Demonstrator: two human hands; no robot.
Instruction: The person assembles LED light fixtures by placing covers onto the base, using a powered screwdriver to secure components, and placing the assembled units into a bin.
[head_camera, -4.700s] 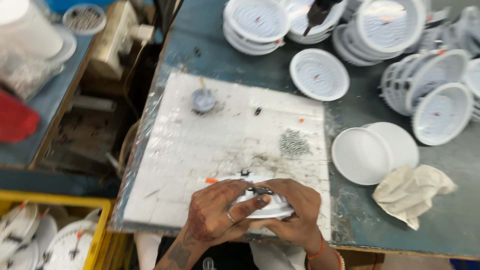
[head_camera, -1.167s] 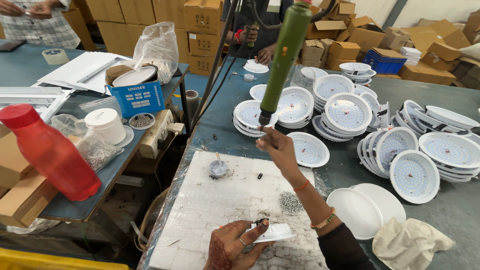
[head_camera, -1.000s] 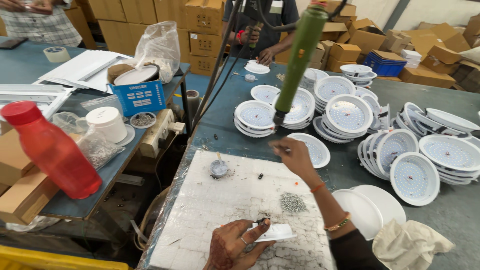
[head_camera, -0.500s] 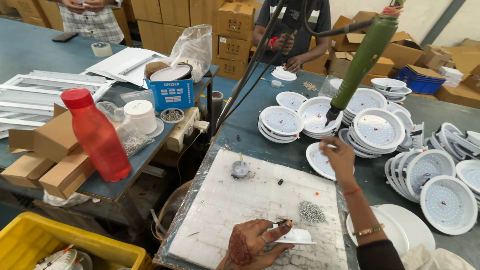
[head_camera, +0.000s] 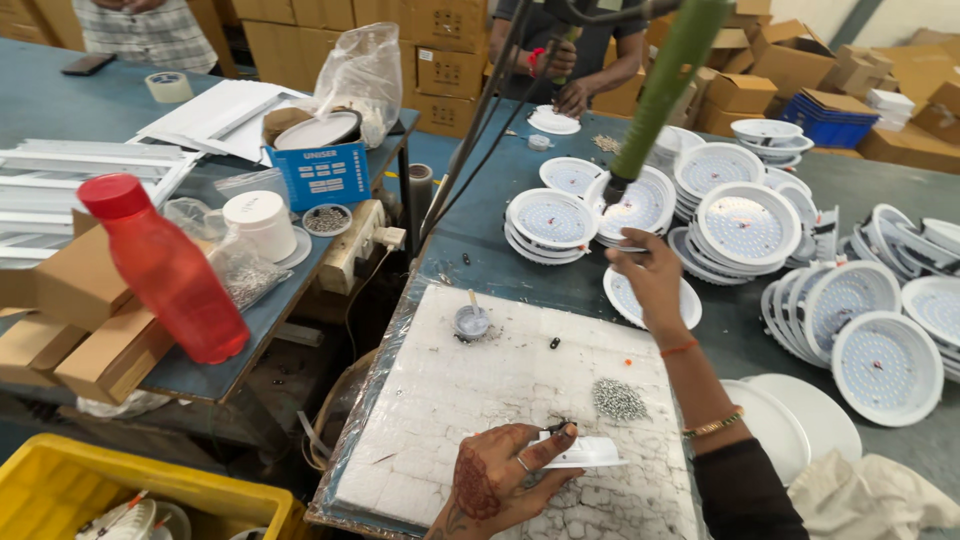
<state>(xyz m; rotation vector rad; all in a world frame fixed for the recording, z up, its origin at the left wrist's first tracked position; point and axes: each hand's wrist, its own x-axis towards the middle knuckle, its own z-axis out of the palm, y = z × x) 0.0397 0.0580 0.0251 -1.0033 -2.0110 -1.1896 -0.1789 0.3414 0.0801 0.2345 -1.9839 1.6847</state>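
My left hand (head_camera: 500, 475) holds a small white lamp housing (head_camera: 585, 455) down on the white foam mat (head_camera: 450, 400), thumb and forefinger pinched at a small dark part on its rim. My right hand (head_camera: 650, 280) is raised over the table, its back towards me, fingers loosely apart just below the tip of a green powered screwdriver (head_camera: 660, 90) that hangs on a cable. It does not grip the tool. A small pile of screws (head_camera: 618, 398) lies on the mat between the two hands.
A small grey cup (head_camera: 470, 322) stands on the mat. Stacks of round white LED lamps (head_camera: 745, 225) fill the far right; white discs (head_camera: 790, 420) and a cloth (head_camera: 870, 500) lie near right. Left: a red bottle (head_camera: 165, 270), a blue box (head_camera: 322, 172), a yellow crate (head_camera: 60, 480). Another person (head_camera: 580, 60) works opposite.
Earlier both hands held the housing on the mat. My right hand then rose to the hanging screwdriver, and my view has shifted left. The left hand stays on the housing.
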